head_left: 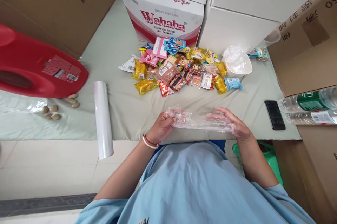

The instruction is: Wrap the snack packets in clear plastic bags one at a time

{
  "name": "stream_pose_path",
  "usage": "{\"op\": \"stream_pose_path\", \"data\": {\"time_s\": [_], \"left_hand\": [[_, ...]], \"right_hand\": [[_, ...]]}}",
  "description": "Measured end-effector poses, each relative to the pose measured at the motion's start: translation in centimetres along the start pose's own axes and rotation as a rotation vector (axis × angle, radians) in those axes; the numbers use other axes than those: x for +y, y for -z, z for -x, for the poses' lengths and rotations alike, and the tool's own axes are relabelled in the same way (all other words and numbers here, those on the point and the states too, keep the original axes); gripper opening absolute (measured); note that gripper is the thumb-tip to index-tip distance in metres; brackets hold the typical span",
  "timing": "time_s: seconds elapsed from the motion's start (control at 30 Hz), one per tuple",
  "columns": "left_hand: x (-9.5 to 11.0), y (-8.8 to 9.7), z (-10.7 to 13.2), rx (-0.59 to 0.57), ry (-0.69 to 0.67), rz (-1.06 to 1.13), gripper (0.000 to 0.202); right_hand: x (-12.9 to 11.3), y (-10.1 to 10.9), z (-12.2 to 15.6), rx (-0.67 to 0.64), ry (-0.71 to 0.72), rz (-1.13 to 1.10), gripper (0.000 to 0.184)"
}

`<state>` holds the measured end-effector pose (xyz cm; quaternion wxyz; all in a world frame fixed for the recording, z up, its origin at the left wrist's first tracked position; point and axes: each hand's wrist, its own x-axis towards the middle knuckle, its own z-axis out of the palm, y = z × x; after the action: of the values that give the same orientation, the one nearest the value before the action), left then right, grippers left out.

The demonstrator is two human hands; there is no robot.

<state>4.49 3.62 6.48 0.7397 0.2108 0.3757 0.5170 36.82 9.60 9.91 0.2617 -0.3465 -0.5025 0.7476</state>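
Observation:
A crumpled piece of thin clear plastic film (201, 121) stretches between both hands, low over the front edge of the cloth-covered table. My left hand (163, 125), with beaded bracelets at the wrist, pinches one end between thumb and fingers. At the other end is my right hand (238, 125), its fingers curved and partly spread behind the film, holding it taut. Beyond the hands lies a pile of wrapped snacks (168, 72) in yellow, brown, pink and blue packets. A white bowl (246, 70) with crumpled clear plastic (233, 59) in it stands right of the pile.
On the left are a white roll (102, 120) overhanging the front edge, a red jug (47, 66) and several nuts (54, 108). A phone (275, 115) and plastic bottles (313, 101) lie right. A Wahaha carton (165, 17) and cardboard boxes (308, 48) border the table.

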Motion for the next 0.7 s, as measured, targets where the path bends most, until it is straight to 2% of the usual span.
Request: {"op": "stream_pose_path", "data": {"time_s": [0.07,0.17,0.23,0.3,0.37,0.43,0.47,0.57,0.63,0.7], "left_hand": [[-0.2,-0.3,-0.1,0.031,-0.026,-0.017,0.034],[-0.5,-0.9,-0.3,0.103,-0.108,-0.046,0.033],[-0.6,-1.2,-0.4,0.139,-0.149,-0.076,0.046],[-0.7,-1.4,-0.5,0.159,-0.17,-0.11,0.055],[-0.7,-1.3,-0.4,0.168,-0.167,-0.134,0.053],[-0.6,-1.1,-0.2,0.147,-0.109,-0.149,0.045],[-0.5,-1.0,-0.1,0.125,-0.059,-0.153,0.05],[0.0,-0.5,0.3,0.07,0.087,-0.168,0.083],[0.4,-0.2,0.5,0.073,0.128,-0.188,0.091],[0.9,0.0,0.7,0.106,0.14,-0.222,0.09]], "right_hand": [[-0.4,0.1,-0.2,-0.015,-0.027,-0.048,0.105],[-0.8,0.3,-0.9,0.013,-0.034,-0.057,0.116],[-0.9,0.2,-1.6,0.016,-0.056,0.012,0.105],[-0.7,-0.3,-2.3,0.011,-0.112,0.124,0.084],[-0.4,-0.9,-3.1,0.032,-0.157,0.211,0.064],[0.0,-1.4,-3.8,0.104,-0.141,0.253,0.049],[0.3,-1.5,-4.1,0.151,-0.114,0.278,0.045],[0.9,-1.4,-4.9,0.285,-0.03,0.406,0.04],[1.1,-1.2,-5.1,0.35,0.006,0.491,0.037],[1.1,-1.1,-5.2,0.393,0.024,0.535,0.037]]}}
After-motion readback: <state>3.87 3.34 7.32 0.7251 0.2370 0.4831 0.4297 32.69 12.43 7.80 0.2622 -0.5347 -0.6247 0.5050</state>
